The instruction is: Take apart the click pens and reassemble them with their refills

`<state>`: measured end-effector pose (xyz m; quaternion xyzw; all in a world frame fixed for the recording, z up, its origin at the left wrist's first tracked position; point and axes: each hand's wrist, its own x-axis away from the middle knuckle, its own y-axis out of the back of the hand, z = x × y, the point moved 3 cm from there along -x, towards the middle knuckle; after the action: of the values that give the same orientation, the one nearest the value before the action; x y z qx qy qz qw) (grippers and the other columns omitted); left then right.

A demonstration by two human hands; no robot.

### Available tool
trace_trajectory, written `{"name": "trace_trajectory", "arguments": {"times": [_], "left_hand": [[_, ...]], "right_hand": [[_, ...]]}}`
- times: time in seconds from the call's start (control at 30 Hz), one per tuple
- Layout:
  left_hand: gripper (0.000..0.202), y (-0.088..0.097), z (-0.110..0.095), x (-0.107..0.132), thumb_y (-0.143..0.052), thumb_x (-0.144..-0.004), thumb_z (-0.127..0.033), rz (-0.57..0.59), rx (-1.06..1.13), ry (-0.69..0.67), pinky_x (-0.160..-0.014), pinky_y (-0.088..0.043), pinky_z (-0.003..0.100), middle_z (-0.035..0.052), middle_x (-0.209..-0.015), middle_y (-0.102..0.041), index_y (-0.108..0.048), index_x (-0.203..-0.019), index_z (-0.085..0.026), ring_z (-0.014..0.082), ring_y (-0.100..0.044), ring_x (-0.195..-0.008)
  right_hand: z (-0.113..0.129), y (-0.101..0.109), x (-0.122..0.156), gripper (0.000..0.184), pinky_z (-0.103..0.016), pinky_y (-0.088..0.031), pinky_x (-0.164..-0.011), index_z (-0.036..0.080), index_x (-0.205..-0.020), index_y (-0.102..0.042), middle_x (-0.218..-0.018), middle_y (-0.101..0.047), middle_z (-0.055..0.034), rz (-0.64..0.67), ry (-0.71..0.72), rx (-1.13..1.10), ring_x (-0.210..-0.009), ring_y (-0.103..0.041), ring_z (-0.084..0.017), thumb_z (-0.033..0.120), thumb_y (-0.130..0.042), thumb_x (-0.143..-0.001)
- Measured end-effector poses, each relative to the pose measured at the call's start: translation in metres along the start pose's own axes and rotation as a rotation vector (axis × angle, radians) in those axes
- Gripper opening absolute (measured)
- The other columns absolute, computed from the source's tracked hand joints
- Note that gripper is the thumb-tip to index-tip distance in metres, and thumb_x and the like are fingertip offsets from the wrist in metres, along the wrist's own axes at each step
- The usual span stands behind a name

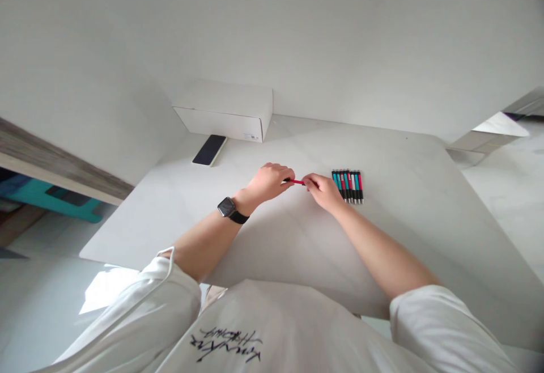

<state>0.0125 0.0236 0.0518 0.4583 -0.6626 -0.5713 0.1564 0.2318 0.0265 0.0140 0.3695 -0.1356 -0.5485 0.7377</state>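
The left hand [268, 181] and right hand [323, 190] each grasped one end of a red pen [296, 182], held just above the middle of the surface [403, 231]. A row of pens [347, 186] lay just beside the right hand. A white box [225, 110] and phone [209, 150] sat at the far edge.

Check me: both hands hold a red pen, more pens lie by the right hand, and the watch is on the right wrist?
Not quite: the head view shows the watch on the left wrist. The left hand and right hand do hold the red pen.
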Motion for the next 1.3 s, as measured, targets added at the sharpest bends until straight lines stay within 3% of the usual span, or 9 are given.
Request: {"name": "trace_trajectory", "arguments": {"times": [0.13,0.3,0.5,0.7,0.9,1.03,1.17,1.3], "left_hand": [[0.016,-0.009,0.010,0.001,-0.065,-0.099,-0.037,-0.138,0.134,0.039,-0.094,-0.048,0.040,0.0076,-0.104,-0.076,-0.071,-0.107,-0.024,0.0251,-0.067,-0.098],[0.018,-0.022,0.025,0.005,-0.064,-0.101,-0.038,-0.202,0.245,0.066,-0.092,-0.050,0.038,0.0075,-0.102,-0.075,-0.072,-0.107,-0.023,0.0230,-0.067,-0.097],[0.019,-0.031,0.031,0.004,-0.065,-0.101,-0.038,-0.164,0.288,0.095,-0.091,-0.051,0.037,0.0068,-0.102,-0.076,-0.075,-0.107,-0.023,0.0221,-0.068,-0.098],[0.020,-0.035,0.033,0.003,-0.065,-0.101,-0.039,-0.115,0.270,0.106,-0.087,-0.051,0.035,0.0038,-0.095,-0.078,-0.078,-0.104,-0.024,0.0210,-0.067,-0.090],[0.019,-0.036,0.032,0.003,-0.066,-0.100,-0.038,-0.121,0.284,0.131,-0.088,-0.051,0.036,0.0050,-0.098,-0.078,-0.076,-0.106,-0.024,0.0219,-0.067,-0.094],[0.020,-0.035,0.031,0.003,-0.065,-0.101,-0.040,-0.131,0.268,0.096,-0.092,-0.051,0.037,0.0050,-0.100,-0.078,-0.076,-0.106,-0.024,0.0225,-0.067,-0.095],[0.021,-0.037,0.029,0.003,-0.064,-0.102,-0.041,-0.127,0.244,0.072,-0.092,-0.049,0.038,0.0052,-0.099,-0.078,-0.076,-0.107,-0.024,0.0227,-0.068,-0.094],[0.021,-0.040,0.029,0.003,-0.064,-0.102,-0.040,-0.115,0.218,0.059,-0.090,-0.049,0.038,0.0050,-0.098,-0.078,-0.077,-0.107,-0.024,0.0225,-0.067,-0.092]], "right_hand": [[0.002,0.007,-0.001,0.031,-0.032,-0.051,-0.085,0.026,-0.102,-0.072,-0.103,-0.077,-0.0057,-0.131,0.032,0.017,-0.095,-0.071,-0.023,0.043,-0.047,-0.106],[-0.001,0.007,-0.002,0.033,-0.033,-0.051,-0.088,0.026,-0.105,-0.072,-0.105,-0.077,-0.0066,-0.134,0.029,0.034,-0.097,-0.070,-0.024,0.043,-0.044,-0.107],[-0.005,0.002,-0.002,0.029,-0.034,-0.051,-0.091,0.026,-0.110,-0.074,-0.106,-0.076,-0.0076,-0.058,0.067,0.085,-0.100,-0.070,-0.024,0.043,-0.051,-0.105],[-0.004,0.005,-0.001,0.025,-0.033,-0.050,-0.089,0.026,-0.106,-0.074,-0.103,-0.073,-0.0068,-0.091,0.087,0.095,-0.096,-0.068,-0.023,0.039,-0.053,-0.105],[-0.005,0.003,0.001,0.022,-0.033,-0.051,-0.085,0.027,-0.115,-0.073,-0.110,-0.070,-0.0078,-0.101,0.081,0.110,-0.085,-0.066,-0.021,0.037,-0.057,-0.103],[-0.005,0.001,0.001,0.027,-0.033,-0.051,-0.089,0.027,-0.123,-0.070,-0.115,-0.072,-0.0076,-0.082,0.057,0.144,-0.091,-0.067,-0.022,0.040,-0.057,-0.103],[-0.006,0.001,0.001,0.027,-0.033,-0.050,-0.089,0.026,-0.109,-0.072,-0.107,-0.072,-0.0071,-0.068,0.074,0.188,-0.096,-0.068,-0.023,0.038,-0.049,-0.107],[-0.008,-0.001,0.001,0.015,-0.032,-0.051,-0.086,0.026,-0.109,-0.069,-0.110,-0.070,-0.0076,-0.099,0.119,0.205,-0.093,-0.067,-0.022,0.028,-0.056,-0.102]]}}
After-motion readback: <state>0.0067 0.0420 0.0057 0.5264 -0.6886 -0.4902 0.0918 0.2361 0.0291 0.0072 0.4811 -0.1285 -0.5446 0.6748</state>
